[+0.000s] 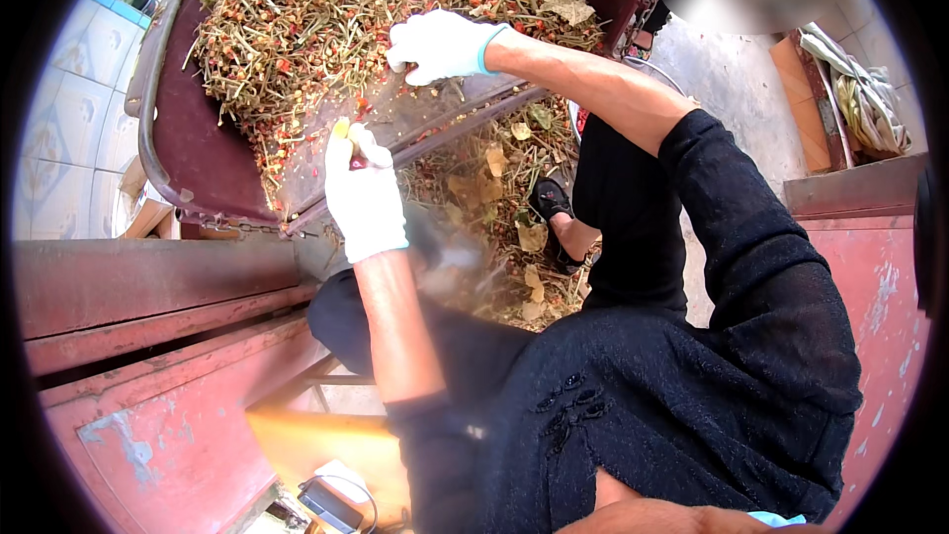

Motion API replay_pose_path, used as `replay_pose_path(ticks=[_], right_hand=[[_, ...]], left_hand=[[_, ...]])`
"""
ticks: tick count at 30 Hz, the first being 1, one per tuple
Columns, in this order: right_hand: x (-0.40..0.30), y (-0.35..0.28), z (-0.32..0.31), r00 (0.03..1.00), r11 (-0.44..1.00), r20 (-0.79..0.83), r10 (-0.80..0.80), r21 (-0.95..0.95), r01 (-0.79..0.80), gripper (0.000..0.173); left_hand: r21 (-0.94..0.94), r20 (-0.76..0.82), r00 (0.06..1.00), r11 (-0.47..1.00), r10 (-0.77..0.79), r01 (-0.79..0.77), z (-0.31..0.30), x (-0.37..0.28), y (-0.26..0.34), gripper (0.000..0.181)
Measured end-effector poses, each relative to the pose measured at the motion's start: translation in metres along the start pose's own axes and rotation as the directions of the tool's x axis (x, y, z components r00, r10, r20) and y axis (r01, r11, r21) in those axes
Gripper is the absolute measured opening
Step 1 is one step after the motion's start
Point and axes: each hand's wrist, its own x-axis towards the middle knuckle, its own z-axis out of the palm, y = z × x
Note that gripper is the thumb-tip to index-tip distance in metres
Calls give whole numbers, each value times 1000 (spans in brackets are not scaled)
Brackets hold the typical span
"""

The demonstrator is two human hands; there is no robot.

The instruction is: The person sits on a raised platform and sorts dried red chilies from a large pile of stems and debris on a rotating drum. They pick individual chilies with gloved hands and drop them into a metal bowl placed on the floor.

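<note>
A heap of dried stems and red and yellow bits (356,7) fills a dark red metal truck bed or tray (200,156). My left hand (363,185), in a white glove, is raised at the near edge of the bed; its thumb and fingertips are bent together around a small reddish thing, too small to name. At the heap's near side is my right hand (445,48), also white-gloved, palm down with curled fingers over the bare strip of the bed. Whether it holds anything is hidden beneath the fingers.
Stems and dry leaves (526,237) lie on the floor below the bed's edge, near a black shoe (550,197). Pink metal doors (170,423) stand at both sides. A black device with a cable (330,504) lies at the lower left. Bundled cloth (860,89) is at right.
</note>
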Motion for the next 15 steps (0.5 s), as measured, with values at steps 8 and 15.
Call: replay_pose_path(ticks=[8,15], right_hand=[[-10,20,1,993,951,-80,90,304,-62,13],[-6,17,-15,958,796,-14,285,561,-228,20]], left_hand=[[-6,-9,1000,1000,9,-9,2,-1,4,26],[-16,20,1000,1000,7,-6,4,-1,3,25]])
